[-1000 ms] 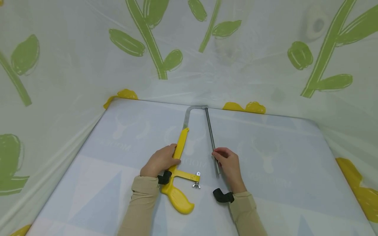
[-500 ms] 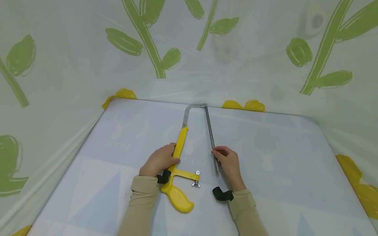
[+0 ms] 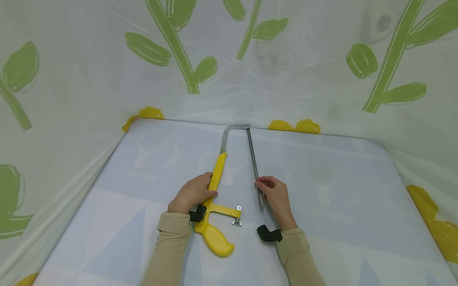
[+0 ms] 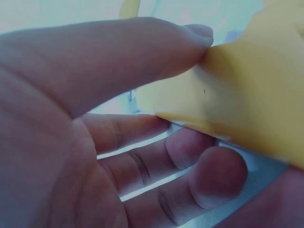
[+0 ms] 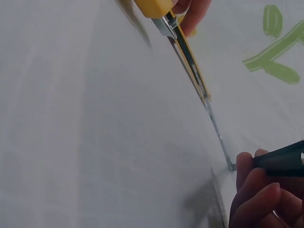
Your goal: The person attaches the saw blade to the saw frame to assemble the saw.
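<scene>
A hacksaw with a yellow frame [image 3: 216, 174] lies along the table, its yellow handle [image 3: 216, 241] toward me. My left hand [image 3: 193, 194] grips the frame just ahead of the handle; in the left wrist view the thumb lies over the yellow metal [image 4: 256, 95] and the fingers are beneath it. The grey blade [image 3: 252, 153] meets the frame's silver far end [image 3: 237, 127]. Its near end stands apart from the yellow arm with the wing nut [image 3: 237, 221]. Near that end my right hand [image 3: 277, 196] pinches the blade, whose dark tip [image 5: 280, 161] sticks out past the fingers in the right wrist view.
The pale patterned tabletop [image 3: 322, 238] extends to both sides of the saw. A white sheet [image 3: 304, 87] with green leaf prints hangs behind the table's back edge and along its sides. Black wrist mounts [image 3: 269, 233] sit at both cuffs.
The head view has shifted slightly, so everything sits a little higher and further left. Both hands keep their holds on the frame and the blade.
</scene>
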Motion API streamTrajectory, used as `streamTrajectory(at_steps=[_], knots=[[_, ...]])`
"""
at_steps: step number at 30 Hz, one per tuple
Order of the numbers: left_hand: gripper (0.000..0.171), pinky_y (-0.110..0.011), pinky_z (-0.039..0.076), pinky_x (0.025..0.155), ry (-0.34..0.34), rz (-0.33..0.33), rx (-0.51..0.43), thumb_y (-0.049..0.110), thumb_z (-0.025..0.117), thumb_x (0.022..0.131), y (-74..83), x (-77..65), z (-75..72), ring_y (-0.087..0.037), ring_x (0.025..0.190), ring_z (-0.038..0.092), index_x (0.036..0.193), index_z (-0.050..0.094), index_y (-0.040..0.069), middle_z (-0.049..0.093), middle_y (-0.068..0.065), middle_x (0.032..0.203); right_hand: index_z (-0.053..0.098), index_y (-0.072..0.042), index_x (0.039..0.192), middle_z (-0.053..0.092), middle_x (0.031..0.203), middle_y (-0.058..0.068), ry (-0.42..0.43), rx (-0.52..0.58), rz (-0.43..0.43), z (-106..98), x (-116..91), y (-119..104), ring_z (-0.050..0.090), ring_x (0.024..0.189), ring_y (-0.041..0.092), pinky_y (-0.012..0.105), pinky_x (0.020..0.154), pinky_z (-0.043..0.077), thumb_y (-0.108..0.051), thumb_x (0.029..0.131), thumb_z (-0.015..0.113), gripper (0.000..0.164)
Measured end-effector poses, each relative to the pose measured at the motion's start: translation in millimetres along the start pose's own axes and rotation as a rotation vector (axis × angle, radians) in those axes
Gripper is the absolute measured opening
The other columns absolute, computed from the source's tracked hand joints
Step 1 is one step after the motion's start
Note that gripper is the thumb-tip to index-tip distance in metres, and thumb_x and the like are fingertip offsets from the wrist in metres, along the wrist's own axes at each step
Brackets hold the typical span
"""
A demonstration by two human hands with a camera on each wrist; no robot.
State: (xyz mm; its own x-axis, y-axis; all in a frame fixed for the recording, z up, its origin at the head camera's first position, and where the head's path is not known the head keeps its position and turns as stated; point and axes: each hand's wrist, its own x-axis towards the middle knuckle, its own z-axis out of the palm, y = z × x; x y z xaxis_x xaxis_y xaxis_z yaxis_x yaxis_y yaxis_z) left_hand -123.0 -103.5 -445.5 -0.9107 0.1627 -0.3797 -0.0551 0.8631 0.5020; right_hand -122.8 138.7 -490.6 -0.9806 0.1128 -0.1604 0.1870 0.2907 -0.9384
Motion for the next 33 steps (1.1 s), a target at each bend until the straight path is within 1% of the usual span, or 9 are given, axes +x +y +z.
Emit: streamTrajectory(at_steps=[10,14,18,23,26,29,33], knots=[[0.064,-0.031,0.042,0.072,-0.010,-0.008,-0.040,0.028,0.067,0.079,-1.6,2.0,0.0,-0.017,0.078,0.050,0.133,0.037,0.008,0.055,-0.004,0.094,0.065,-0.019,0.094,0.064,0.089,-0.002,-0.086,-0.064,0.003,2.7,1.2,-0.9,0.052,0.070,0.018,0.022,0.050,0.041,-0.032,0.079,0.067,0.020],[0.065,-0.032,0.042,0.072,-0.012,-0.008,-0.032,0.028,0.067,0.079,-1.6,2.7,-1.0,-0.018,0.078,0.050,0.133,0.037,0.008,0.054,-0.004,0.093,0.065,-0.020,0.094,0.063,0.090,-0.003,-0.106,-0.098,-0.013,5.6,3.1,-0.9,0.053,0.074,0.017,0.024,0.055,0.043,-0.030,0.079,0.067,0.018],[0.064,-0.031,0.042,0.069,-0.026,-0.010,-0.028,0.029,0.066,0.080,-2.1,4.4,-2.0,-0.018,0.076,0.050,0.132,0.037,0.008,0.054,-0.004,0.090,0.065,-0.019,0.094,0.063,0.091,-0.003,-0.119,-0.112,-0.036,9.5,5.6,-0.1,0.054,0.079,0.016,0.023,0.061,0.045,-0.027,0.080,0.066,0.016],[0.065,-0.031,0.042,0.069,-0.034,-0.011,-0.024,0.030,0.066,0.080,-3.5,5.5,-7.1,-0.018,0.076,0.050,0.133,0.036,0.008,0.053,-0.005,0.090,0.065,-0.020,0.094,0.063,0.091,-0.005,-0.151,-0.127,-0.058,13.2,7.1,-5.8,0.054,0.079,0.016,0.026,0.063,0.046,-0.028,0.080,0.066,0.016],[0.064,-0.032,0.042,0.070,-0.028,0.001,-0.023,0.030,0.065,0.080,-2.3,7.0,-11.7,-0.019,0.078,0.050,0.133,0.036,0.008,0.053,-0.005,0.091,0.065,-0.021,0.094,0.062,0.091,-0.005,-0.170,-0.138,-0.071,14.6,9.0,-11.6,0.053,0.076,0.017,0.028,0.060,0.045,-0.029,0.080,0.065,0.016],[0.064,-0.032,0.041,0.071,-0.031,0.013,-0.022,0.030,0.064,0.081,-1.1,7.7,-15.3,-0.020,0.079,0.050,0.133,0.035,0.008,0.053,-0.006,0.092,0.065,-0.021,0.095,0.062,0.091,-0.006,-0.179,-0.163,-0.079,16.0,9.1,-16.5,0.054,0.078,0.015,0.027,0.062,0.045,-0.028,0.080,0.065,0.016],[0.066,-0.032,0.041,0.073,-0.041,0.009,-0.012,0.031,0.064,0.081,-1.5,6.2,-18.1,-0.020,0.081,0.050,0.135,0.033,0.008,0.054,-0.006,0.095,0.065,-0.021,0.096,0.062,0.092,-0.007,-0.181,-0.208,-0.083,19.8,7.4,-20.1,0.054,0.079,0.013,0.024,0.065,0.044,-0.027,0.081,0.065,0.016]])
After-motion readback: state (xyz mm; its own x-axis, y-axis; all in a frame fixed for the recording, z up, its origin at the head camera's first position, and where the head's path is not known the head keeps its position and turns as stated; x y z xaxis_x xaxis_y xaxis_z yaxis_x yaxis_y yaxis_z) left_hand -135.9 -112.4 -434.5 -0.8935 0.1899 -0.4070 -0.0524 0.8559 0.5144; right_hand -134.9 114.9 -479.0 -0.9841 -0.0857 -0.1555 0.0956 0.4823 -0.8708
